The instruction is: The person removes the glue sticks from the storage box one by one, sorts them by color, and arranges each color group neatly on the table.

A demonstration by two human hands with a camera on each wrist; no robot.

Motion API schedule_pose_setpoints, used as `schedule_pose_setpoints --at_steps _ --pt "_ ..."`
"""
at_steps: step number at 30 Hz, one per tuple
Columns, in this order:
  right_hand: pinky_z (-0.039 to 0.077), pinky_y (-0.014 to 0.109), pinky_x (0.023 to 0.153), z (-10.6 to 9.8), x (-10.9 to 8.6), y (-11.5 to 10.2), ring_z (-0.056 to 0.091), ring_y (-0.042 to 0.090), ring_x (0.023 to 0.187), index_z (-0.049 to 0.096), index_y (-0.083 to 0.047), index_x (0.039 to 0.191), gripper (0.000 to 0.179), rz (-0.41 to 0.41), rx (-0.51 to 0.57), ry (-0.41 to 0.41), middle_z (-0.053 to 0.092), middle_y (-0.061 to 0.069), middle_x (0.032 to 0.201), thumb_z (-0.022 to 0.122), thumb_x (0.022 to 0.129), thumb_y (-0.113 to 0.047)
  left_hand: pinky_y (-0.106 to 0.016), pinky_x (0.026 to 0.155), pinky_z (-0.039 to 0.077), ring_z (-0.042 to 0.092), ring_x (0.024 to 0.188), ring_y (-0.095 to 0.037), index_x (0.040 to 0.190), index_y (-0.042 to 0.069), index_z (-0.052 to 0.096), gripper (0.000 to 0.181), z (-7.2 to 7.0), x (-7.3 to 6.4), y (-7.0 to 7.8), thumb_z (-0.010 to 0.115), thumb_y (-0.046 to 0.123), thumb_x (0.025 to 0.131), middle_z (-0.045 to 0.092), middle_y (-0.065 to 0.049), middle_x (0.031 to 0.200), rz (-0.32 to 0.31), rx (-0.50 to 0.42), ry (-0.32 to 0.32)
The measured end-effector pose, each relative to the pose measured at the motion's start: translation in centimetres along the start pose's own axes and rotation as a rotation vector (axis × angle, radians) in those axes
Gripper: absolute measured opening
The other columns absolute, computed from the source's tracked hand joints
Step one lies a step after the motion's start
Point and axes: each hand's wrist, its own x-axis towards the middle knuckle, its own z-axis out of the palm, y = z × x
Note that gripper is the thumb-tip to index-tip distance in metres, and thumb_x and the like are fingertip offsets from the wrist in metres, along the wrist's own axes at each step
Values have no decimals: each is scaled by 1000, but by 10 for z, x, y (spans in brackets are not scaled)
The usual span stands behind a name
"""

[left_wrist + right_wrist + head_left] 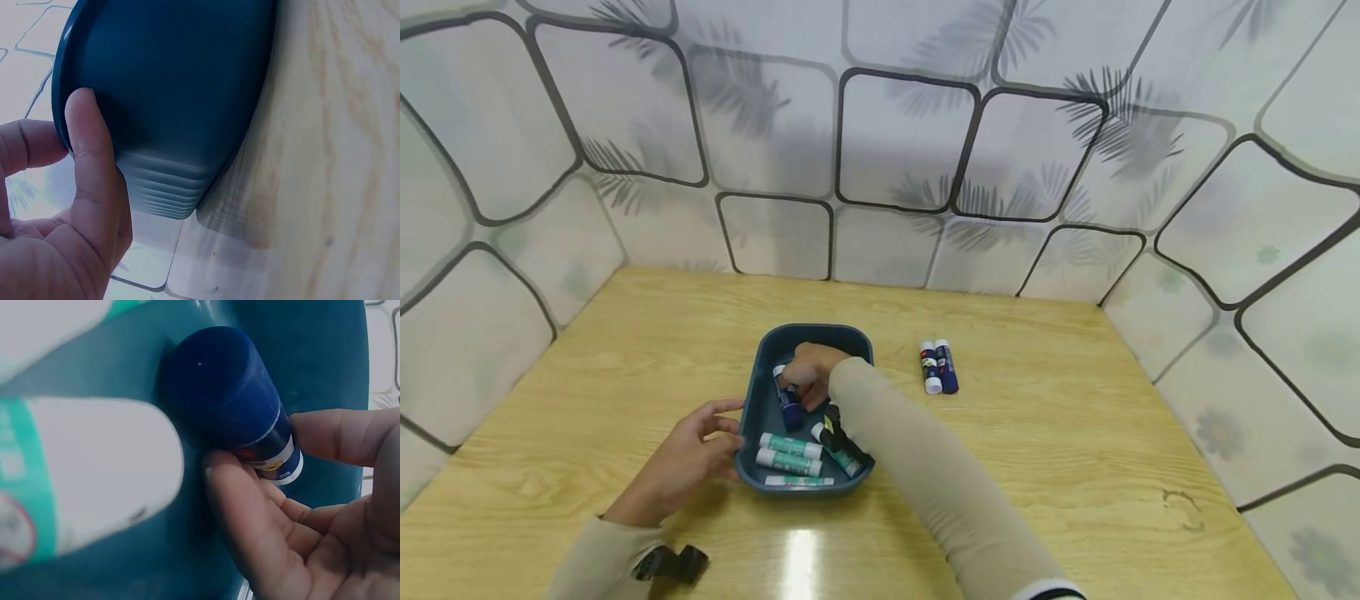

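Observation:
A dark blue-green plastic bin (805,492) stands on the table. Inside it, my right hand (814,371) pinches a dark blue glue stick (787,408) between thumb and fingers. The right wrist view shows that glue stick (219,387) blue end toward the camera, with its white end farther off beyond the fingers. Several green-and-white glue sticks (790,463) lie at the bin's near end, one partly covered by the right wrist strap. My left hand (688,450) touches the bin's left side from outside, its thumb (90,150) against the wall near the rim.
Two more dark blue glue sticks (939,367) lie side by side on the wooden table (1060,433), right of the bin. Patterned panels (895,133) rise behind the table and along both sides. A black camera (688,565) is strapped to the left wrist.

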Motion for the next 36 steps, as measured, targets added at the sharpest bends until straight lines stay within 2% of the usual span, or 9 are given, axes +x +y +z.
schedule_pose_setpoints --at_steps 8,16,20,22,25,28,34,36 --pt "58 33 63 1 1 0 66 26 72 44 5 130 46 -22 4 -28 61 18 93 63 92 -14 -39 65 57 60 78 -23 145 -3 30 56 0 2 0 49 -4 93 43 -22 113 -9 12 10" --pt "58 34 66 -9 2 5 66 27 80 27 5 145 65 -57 53 -66 60 19 96 60 94 -16 -38 64 57 60 78 -22 145 -3 31 56 1 1 0 51 -3 93 44 -22 113 -7 8 13" --pt "58 35 66 -16 -1 4 66 28 81 27 5 145 65 -87 50 -66 60 18 99 59 95 -18 -39 65 57 60 78 -23 145 -2 31 55 0 1 1 50 -3 93 44 -22 114 -14 13 20" --pt "58 35 66 -19 -3 4 66 28 81 35 7 139 57 -97 58 -62 59 18 99 60 94 -19 -39 65 57 60 78 -23 144 -2 32 55 0 1 1 50 -3 92 43 -22 113 -17 11 22" --pt "58 36 67 -25 -8 4 66 28 81 49 8 121 39 -108 80 -59 59 17 100 60 94 -18 -40 64 57 59 79 -22 145 -3 31 56 1 1 1 51 -3 93 44 -22 113 -8 8 17" --pt "58 36 67 -30 -11 5 66 28 81 56 6 104 26 -126 102 -58 58 16 98 60 94 -17 -39 63 57 59 80 -21 145 -3 31 56 1 1 0 52 -3 93 44 -21 112 1 9 15" --pt "59 35 67 -40 -13 8 66 28 83 62 4 97 21 -157 115 -54 56 13 94 58 96 -17 -39 63 57 60 78 -21 144 -3 31 55 0 2 -1 51 -4 92 45 -21 110 0 17 22" --pt "59 36 67 -43 -14 10 66 27 83 61 1 84 21 -169 116 -54 56 12 93 57 96 -16 -39 63 57 60 77 -21 144 -3 32 55 0 2 -1 50 -4 92 45 -21 110 -3 16 20"
